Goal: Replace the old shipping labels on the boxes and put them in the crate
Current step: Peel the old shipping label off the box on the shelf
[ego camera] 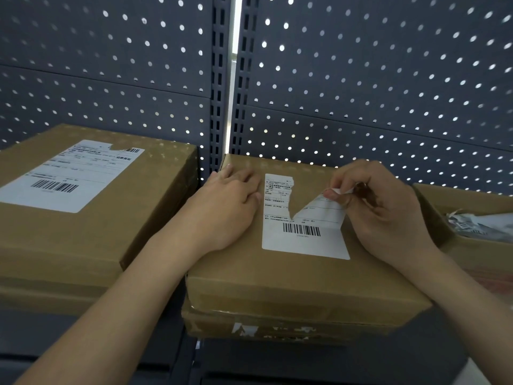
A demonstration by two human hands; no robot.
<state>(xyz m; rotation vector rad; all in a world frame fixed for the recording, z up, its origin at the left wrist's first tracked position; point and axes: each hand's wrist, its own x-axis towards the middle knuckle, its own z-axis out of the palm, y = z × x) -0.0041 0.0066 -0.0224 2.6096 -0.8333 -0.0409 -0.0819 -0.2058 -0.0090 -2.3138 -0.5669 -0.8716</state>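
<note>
A brown cardboard box [291, 279] sits in the middle on top of another box. On its lid is a white shipping label [302, 232] with a barcode, torn in a V down its middle. My right hand [380, 207] pinches the label's upper right corner, which is lifted off the cardboard. My left hand [230, 207] lies flat on the lid just left of the label, fingers straight. A second brown box [91, 234] stands to the left with its own white label [69, 176], nicked at the top edge.
A lower box [266, 326] with torn tape scraps sits under the middle one. At the right edge an open cardboard box [433, 218] holds crumpled paper scraps [477, 226]. A dark pegboard wall [361, 79] rises behind the shelf.
</note>
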